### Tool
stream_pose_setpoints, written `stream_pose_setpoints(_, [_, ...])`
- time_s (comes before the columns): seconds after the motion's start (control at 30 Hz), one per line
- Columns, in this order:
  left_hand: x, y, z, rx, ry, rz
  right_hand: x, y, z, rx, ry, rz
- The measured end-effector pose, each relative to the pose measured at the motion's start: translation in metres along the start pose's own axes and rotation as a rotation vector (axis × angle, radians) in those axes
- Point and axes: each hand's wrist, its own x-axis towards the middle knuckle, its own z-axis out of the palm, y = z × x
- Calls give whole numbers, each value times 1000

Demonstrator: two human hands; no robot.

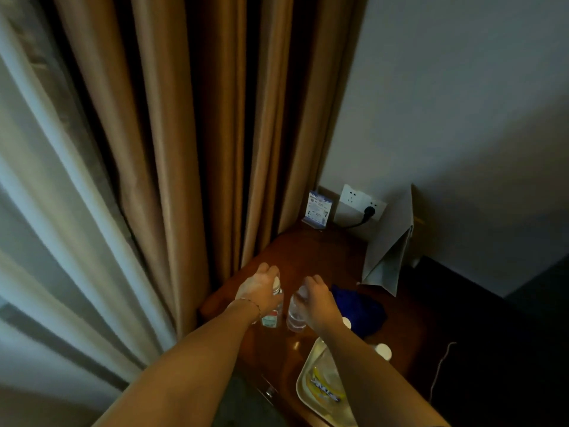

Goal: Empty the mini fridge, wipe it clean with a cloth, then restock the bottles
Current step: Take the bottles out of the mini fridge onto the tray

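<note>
Curtains hang behind a wooden tabletop. Tray sits at its near edge, blue cloth lies right of two upright bottles. Left hand grips the labelled bottle by its top; right hand grips the clear bottle likewise

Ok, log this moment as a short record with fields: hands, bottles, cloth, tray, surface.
left hand: grips the top of the labelled bottle
right hand: grips the top of the clear bottle
bottles: both upright, side by side on the cabinet
cloth: blue, bunched, right of the hands
tray: pale, at the near edge, partly under the right arm
fridge: not in view
</note>
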Motion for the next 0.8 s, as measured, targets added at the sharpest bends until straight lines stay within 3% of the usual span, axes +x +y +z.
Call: stream_pose_setpoints(0.8, [17, -10, 8, -116, -117, -83, 12, 6, 15, 0, -19, 187])
